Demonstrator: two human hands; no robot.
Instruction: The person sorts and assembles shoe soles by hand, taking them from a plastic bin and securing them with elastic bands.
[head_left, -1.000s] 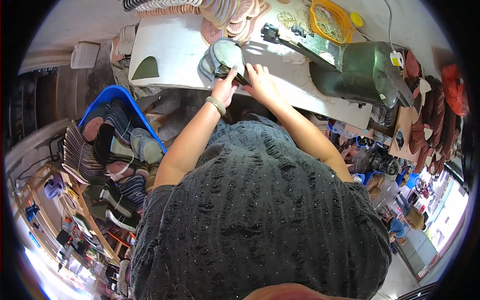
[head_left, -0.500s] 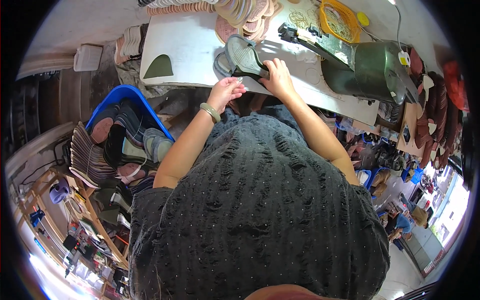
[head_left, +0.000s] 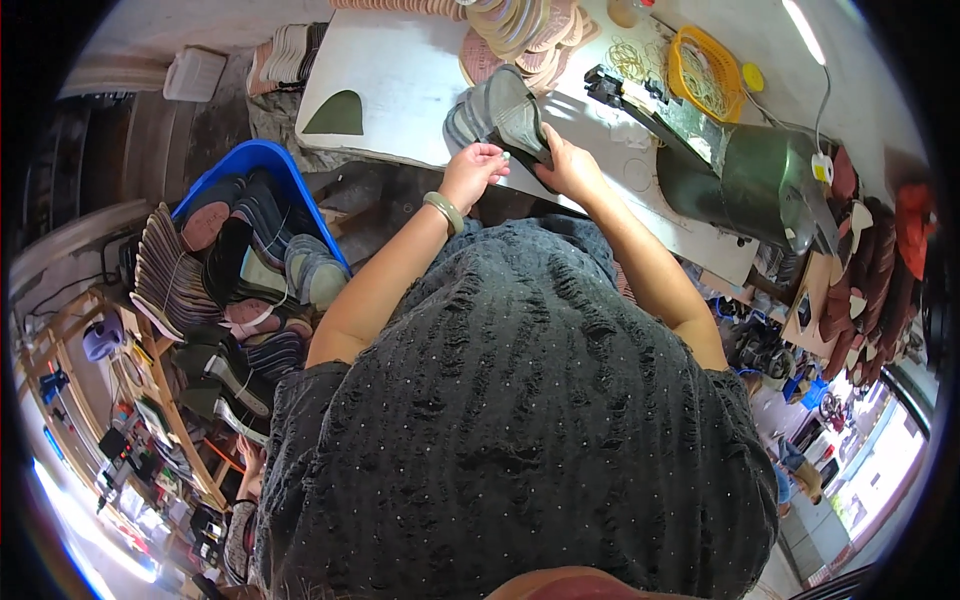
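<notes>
Over the near edge of the white table (head_left: 400,80), my right hand (head_left: 572,168) grips the rear end of a grey shoe upper (head_left: 508,97) with a dark inside. Its thumb and fingers close around the edge. Another grey upper piece (head_left: 462,125) lies under and to the left of it, partly covered. My left hand (head_left: 474,174), with a pale bangle at the wrist, is closed in a pinch just below these pieces. Something small and pale shows at its fingertips, too small to name. A dark green curved piece (head_left: 336,114) lies flat on the table's left side.
Pink and beige insoles (head_left: 530,45) are stacked at the table's back. A yellow basket (head_left: 705,75) of rubber bands and a dark green machine (head_left: 755,180) stand right. At left, a blue bin (head_left: 255,150) holds bundled shoe pieces. Another person's hand (head_left: 251,458) shows lower left.
The view has shifted, so the table sits slightly right. The uppers have turned in my right hand, showing more of the lower one. My left fingers have drawn closer together. Another person's hand has appeared lower left.
</notes>
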